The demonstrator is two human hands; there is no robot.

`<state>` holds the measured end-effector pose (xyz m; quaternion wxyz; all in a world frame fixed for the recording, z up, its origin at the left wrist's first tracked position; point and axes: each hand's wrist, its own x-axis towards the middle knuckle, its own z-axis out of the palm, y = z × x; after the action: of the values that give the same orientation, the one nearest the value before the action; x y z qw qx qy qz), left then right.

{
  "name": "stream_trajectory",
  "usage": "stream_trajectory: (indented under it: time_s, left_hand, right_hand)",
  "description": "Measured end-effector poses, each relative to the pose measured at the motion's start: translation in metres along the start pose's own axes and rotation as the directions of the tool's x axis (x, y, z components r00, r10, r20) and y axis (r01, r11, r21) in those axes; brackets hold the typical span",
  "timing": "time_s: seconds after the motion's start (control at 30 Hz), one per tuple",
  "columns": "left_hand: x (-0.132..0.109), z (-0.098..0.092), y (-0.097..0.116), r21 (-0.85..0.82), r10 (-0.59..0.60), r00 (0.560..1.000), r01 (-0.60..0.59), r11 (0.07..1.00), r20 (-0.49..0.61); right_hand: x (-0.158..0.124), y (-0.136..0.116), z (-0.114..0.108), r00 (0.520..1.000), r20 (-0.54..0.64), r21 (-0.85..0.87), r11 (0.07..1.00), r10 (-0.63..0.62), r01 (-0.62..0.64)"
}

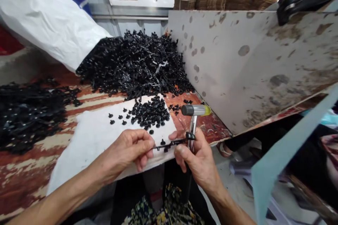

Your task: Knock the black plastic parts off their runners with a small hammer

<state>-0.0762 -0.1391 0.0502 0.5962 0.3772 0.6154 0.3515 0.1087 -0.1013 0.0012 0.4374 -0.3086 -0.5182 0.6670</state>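
Note:
A thin black plastic strip with small knobs along it stretches between my two hands, above the near edge of a white cloth. Its left end is pinched between thumb and fingers of my left hand. My right hand is closed round the metal handle of a small mallet with a grey and a yellow face, and the strip's right end also meets these fingers. Beyond the hands, several loose black plastic pieces with round heads lie heaped on the cloth.
A large pile of black plastic parts spills from a white sack at the back. Another dark pile lies left on the worn red table. A stained upright board bounds the right side. Cardboard stacks stand behind it.

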Motion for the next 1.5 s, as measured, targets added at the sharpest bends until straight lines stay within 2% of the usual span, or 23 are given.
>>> stream_trajectory:
  time_s: [0.07,0.13,0.23,0.3,0.4,0.5,0.6,0.7,0.8,0.87,0.93,0.97,1.03,1.17,1.23,1.37,1.5]
  left_hand:
    - [-0.013,0.003,-0.018,-0.023,-0.082,0.99,0.085,0.996,0.112]
    - [-0.023,0.003,-0.033,0.052,-0.102,0.974,0.093,0.994,0.201]
    - [-0.033,0.003,-0.048,0.256,0.057,0.985,-0.098,0.962,0.162]
    - [-0.035,0.008,-0.053,0.303,0.162,0.98,-0.191,0.934,0.116]
    - [-0.03,0.021,-0.059,0.156,0.18,0.98,-0.192,0.969,0.086]
    - [-0.023,0.035,-0.066,-0.081,0.123,0.992,-0.122,0.989,0.008]
    - [-0.019,0.043,-0.07,-0.257,0.06,0.998,-0.059,0.965,-0.001]
    - [-0.017,0.044,-0.071,-0.321,0.093,0.996,-0.091,0.943,-0.008]
    - [-0.017,0.038,-0.073,-0.307,0.097,0.995,-0.103,0.946,-0.035]
    - [-0.018,0.031,-0.075,-0.296,0.088,0.995,-0.099,0.95,-0.05]
    - [-0.021,0.024,-0.077,-0.297,0.083,0.993,-0.106,0.949,-0.089]
    - [-0.023,0.022,-0.079,-0.297,0.08,0.991,-0.11,0.949,-0.11]
    - [-0.027,0.018,-0.081,-0.295,0.069,0.988,-0.108,0.949,-0.14]
    - [-0.036,0.015,-0.084,-0.303,0.047,0.991,-0.084,0.949,-0.127]
    - [-0.04,0.013,-0.085,-0.313,0.039,0.991,-0.078,0.947,-0.127]
    - [-0.041,0.008,-0.087,-0.321,0.016,0.991,-0.059,0.945,-0.134]
    - [-0.041,0.005,-0.091,-0.311,-0.01,0.983,-0.049,0.949,-0.186]
  right_hand:
    - [-0.008,-0.003,0.005,0.999,0.047,-0.025,1.0,0.018,-0.016]
    - [-0.016,0.0,0.007,0.998,0.06,-0.072,0.997,0.033,-0.028]
    - [-0.03,0.014,0.011,0.997,0.058,-0.123,0.991,0.055,-0.047]
    - [-0.037,0.025,0.014,0.995,0.074,-0.12,0.991,0.066,-0.057]
    - [-0.043,0.035,0.018,0.998,0.051,-0.162,0.986,0.036,-0.027]
    - [-0.044,0.034,0.019,0.998,0.058,-0.28,0.96,-0.005,0.021]
    - [-0.044,0.029,0.017,0.987,0.137,-0.294,0.955,0.082,-0.038]
    - [-0.046,0.027,0.016,0.973,0.169,-0.289,0.952,0.156,-0.102]
    - [-0.042,0.022,0.012,0.98,0.182,-0.396,0.918,0.078,0.0]
    - [-0.033,0.018,0.007,0.98,0.187,-0.54,0.825,-0.074,0.165]
    - [-0.018,0.013,0.002,0.95,0.221,-0.687,0.656,-0.221,0.312]
    - [-0.01,0.011,0.0,0.936,0.247,-0.746,0.567,-0.252,0.349]
    - [0.005,0.009,-0.002,0.931,0.299,-0.838,0.409,-0.208,0.361]
    - [0.021,0.004,0.005,0.941,0.332,-0.938,0.13,0.064,0.322]
    - [0.023,0.001,0.012,0.935,0.319,-0.947,0.022,0.154,0.319]
    - [0.028,0.001,0.029,0.925,0.333,-0.928,-0.113,0.182,0.356]
    - [0.038,0.007,0.047,0.885,0.434,-0.876,-0.15,0.17,0.459]
